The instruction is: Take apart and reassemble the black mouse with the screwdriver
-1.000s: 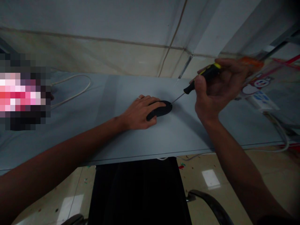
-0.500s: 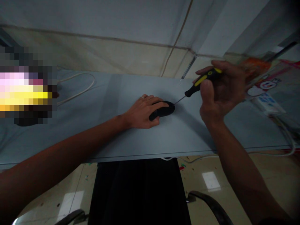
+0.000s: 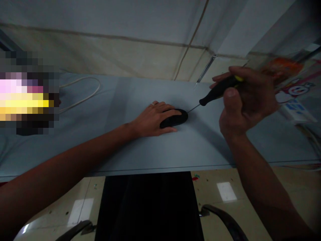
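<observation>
A black computer mouse [image 3: 175, 119] lies on the grey-blue table [image 3: 140, 157]. My left hand [image 3: 156, 119] is closed over it from the left, fingers along its far side and thumb along its near side. To the right, my right hand [image 3: 247, 100] grips a black and yellow screwdriver [image 3: 218, 89] by its handle, raised above the table. The screwdriver slants down to the left, and its thin shaft meets the right end of the mouse. The exact spot under the tip is too small to make out.
A white cable [image 3: 92, 95] loops at the left, beside a blurred-out patch. On the right sit a white box with blue marks [image 3: 297, 108] and an orange packet [image 3: 283, 70]. A tiled wall [image 3: 112, 53] rises behind; a black chair armrest [image 3: 225, 219] is below.
My right hand has shifted slightly right and turned the screwdriver, so less yellow shows on its handle. My left thumb has stretched out along the mouse's near side.
</observation>
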`<action>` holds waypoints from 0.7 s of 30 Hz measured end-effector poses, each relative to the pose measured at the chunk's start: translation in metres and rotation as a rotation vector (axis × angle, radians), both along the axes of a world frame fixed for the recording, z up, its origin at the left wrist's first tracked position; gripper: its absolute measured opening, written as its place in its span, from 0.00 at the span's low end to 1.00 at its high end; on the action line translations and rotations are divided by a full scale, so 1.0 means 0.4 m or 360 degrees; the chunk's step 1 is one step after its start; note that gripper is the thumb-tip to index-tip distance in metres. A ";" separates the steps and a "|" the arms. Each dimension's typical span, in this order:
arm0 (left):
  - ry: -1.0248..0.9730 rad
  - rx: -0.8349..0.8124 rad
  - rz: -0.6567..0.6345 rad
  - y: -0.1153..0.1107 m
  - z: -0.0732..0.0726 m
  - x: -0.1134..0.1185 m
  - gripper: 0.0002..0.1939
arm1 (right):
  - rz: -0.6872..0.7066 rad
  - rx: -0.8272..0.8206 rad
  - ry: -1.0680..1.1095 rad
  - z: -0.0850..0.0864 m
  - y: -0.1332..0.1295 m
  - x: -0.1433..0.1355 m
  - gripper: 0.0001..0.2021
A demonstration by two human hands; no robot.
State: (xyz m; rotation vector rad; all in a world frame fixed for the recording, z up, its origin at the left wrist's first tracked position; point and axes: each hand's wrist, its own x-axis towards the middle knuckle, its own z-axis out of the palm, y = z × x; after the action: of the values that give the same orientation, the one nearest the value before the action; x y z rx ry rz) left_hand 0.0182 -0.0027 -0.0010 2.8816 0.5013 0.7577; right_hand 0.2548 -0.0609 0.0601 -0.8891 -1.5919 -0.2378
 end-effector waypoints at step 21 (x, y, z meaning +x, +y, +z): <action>-0.0030 -0.0107 0.0006 0.004 0.003 -0.013 0.26 | -0.0106 -0.0161 -0.0331 0.050 -0.031 0.024 0.17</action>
State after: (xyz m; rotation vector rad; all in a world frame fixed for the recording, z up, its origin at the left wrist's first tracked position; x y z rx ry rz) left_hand 0.0128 -0.0011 0.0002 2.8100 0.5201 0.7527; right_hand 0.2646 -0.0732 0.0800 -1.0231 -1.7805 -0.3071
